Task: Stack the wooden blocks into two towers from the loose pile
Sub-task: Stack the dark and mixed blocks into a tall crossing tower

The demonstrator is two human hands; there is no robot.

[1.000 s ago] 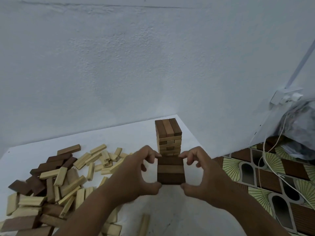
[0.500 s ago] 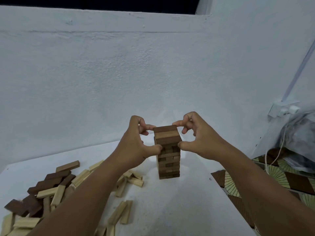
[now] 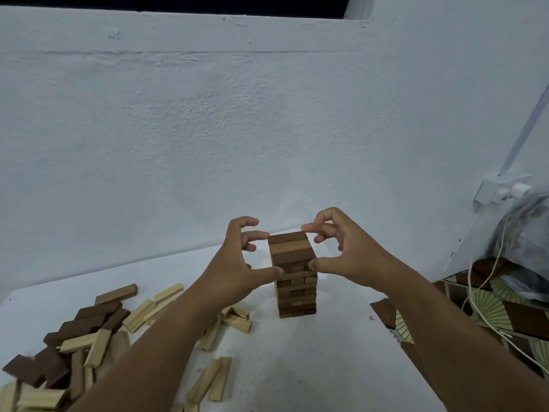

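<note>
1. Wall (image 3: 208,138): pale, rough-plastered, filling the upper half of the view. A white socket box (image 3: 502,188) sits on it at far right, with a white cable (image 3: 487,319) trailing down from that side.
2. Table (image 3: 297,367): white top, butted against the wall. Its right edge gives way to a patterned floor (image 3: 493,313) of brown and green fan shapes.
3. Loose pile (image 3: 74,346): on the left part of the table, dark and pale wooden blocks jumbled and overlapping. A few pale strays lie nearer the centre, including a pair side by side (image 3: 212,379) at the near edge.
4. Tower (image 3: 294,275): stands upright on the table right of centre, well apart from the main pile. Layers alternate in direction; the top layer shows three blocks, dark, lighter, dark, laid flush.
5. Left hand (image 3: 237,263): at the tower's left side. Thumb tip touches the left face a few layers down, and one fingertip meets the far top corner. Fingers bent in a loose claw bracketing the upper layers.
6. Right hand (image 3: 347,251): mirrored on the right side. Thumb tip presses the right face near the same level, index tip at the far top corner, remaining fingers curled clear of the wood.
7. Only one tower is visible.
</note>
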